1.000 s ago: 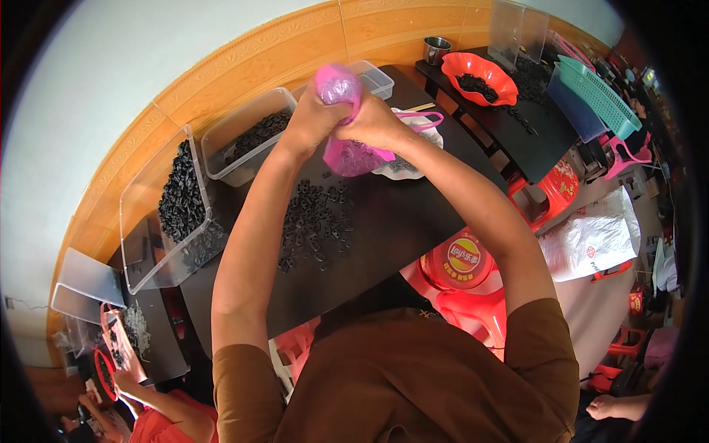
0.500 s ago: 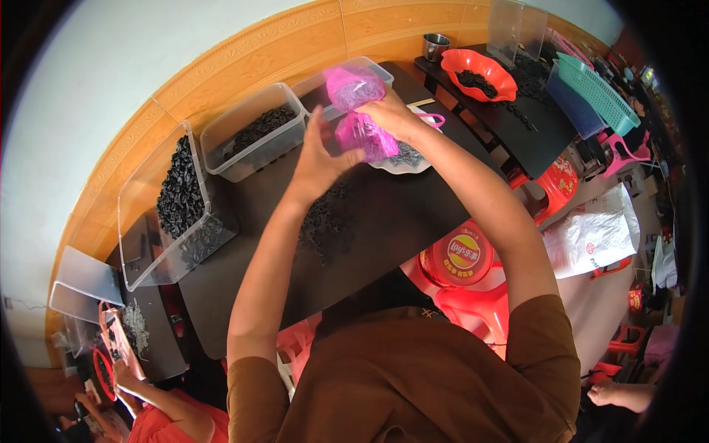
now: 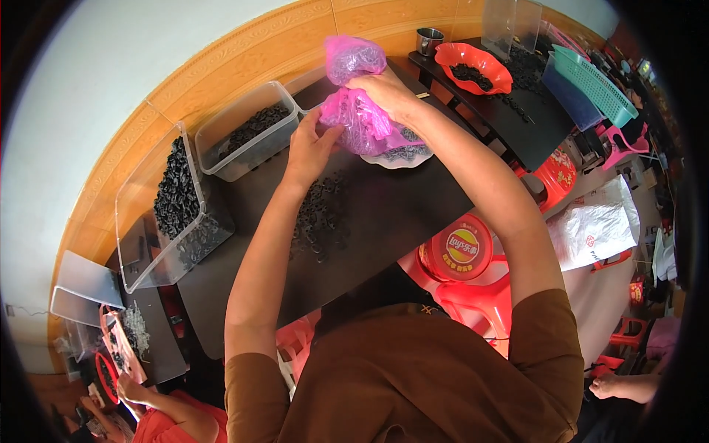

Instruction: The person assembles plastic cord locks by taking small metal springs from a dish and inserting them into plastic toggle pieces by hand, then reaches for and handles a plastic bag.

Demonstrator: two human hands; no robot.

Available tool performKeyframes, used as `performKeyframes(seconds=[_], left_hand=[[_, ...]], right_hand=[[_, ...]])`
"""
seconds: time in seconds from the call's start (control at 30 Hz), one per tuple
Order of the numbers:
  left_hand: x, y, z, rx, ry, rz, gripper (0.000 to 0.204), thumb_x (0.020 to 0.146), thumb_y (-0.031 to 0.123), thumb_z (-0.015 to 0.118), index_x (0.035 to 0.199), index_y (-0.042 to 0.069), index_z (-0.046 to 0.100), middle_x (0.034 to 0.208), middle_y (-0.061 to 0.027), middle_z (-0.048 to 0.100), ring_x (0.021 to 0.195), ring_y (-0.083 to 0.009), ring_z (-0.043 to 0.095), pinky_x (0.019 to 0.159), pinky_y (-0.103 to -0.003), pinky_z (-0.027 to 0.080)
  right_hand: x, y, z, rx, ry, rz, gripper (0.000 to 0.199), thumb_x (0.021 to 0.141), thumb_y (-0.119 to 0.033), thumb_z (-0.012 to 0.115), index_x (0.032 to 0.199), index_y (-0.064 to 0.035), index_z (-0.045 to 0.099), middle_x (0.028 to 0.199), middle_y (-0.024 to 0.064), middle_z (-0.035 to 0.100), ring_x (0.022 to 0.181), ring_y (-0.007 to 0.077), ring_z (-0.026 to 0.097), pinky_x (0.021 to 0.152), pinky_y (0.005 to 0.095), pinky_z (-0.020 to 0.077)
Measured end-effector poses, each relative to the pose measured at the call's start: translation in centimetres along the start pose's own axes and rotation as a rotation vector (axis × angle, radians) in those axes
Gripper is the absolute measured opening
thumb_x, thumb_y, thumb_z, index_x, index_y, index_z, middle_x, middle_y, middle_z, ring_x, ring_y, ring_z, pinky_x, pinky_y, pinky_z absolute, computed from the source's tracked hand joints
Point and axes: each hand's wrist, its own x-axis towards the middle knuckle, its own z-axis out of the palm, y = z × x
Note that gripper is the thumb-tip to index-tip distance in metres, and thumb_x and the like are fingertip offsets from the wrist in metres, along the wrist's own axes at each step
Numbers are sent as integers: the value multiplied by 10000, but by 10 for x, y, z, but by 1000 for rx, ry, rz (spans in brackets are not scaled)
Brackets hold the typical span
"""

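Observation:
A bright pink, see-through plastic bag [image 3: 346, 118] hangs over the far side of the dark table [image 3: 354, 236]. My right hand [image 3: 390, 96] is closed around its middle, so that one bulge sticks out above the grip and a larger one below. Against the lower bulge's left side, my left hand [image 3: 307, 148] pinches the plastic, its fingertips partly hidden. What the bag holds is blurred by the film. Beneath it, a white plate with a wavy rim [image 3: 399, 162] bears dark, glossy pieces, partly covered. Small black curled pieces [image 3: 319, 214] lie loose on the tabletop.
Left of my hands stand two clear plastic bins [image 3: 247, 166] [image 3: 159, 277] of black pieces. At the far right, a red bowl [image 3: 495, 63] sits on another table near a green basket [image 3: 591, 85]. Red stools [image 3: 480, 292] stand below. Another person's arm [image 3: 177, 413] shows lower left.
My left hand, spread and apart from the lower bulge before, has closed in on its side. The bag has shifted slightly up and left, its lower part spread wider over the plate.

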Motion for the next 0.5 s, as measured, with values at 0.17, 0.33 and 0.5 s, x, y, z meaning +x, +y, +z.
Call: performKeyframes(seconds=[0.17, 0.33, 0.5], left_hand=[[10, 13, 5, 55, -7, 22, 329, 901, 144, 628, 1195, 19, 547, 929, -44, 632, 799, -97, 602, 686, -246, 533], [32, 14, 10, 93, -9, 52, 307, 893, 120, 630, 1174, 15, 564, 913, -39, 628, 791, -94, 594, 679, -248, 531], [43, 17, 16, 53, 39, 107, 369, 824, 99, 670, 1172, 19, 579, 847, -90, 676, 673, -142, 647, 633, -286, 514]], right_hand=[[4, 0, -12, 40, 48, -7, 243, 777, 17, 574, 1014, -21, 609, 908, 31, 605, 819, 121, 582, 724, 273, 478], [8, -1, -24, 107, 73, -49, 241, 787, 14, 576, 1023, -27, 606, 917, 31, 602, 825, 125, 584, 734, 287, 481], [13, 0, -36, 64, 98, -72, 281, 855, -38, 592, 1134, -15, 562, 1004, 83, 610, 860, 158, 621, 736, 300, 538]])
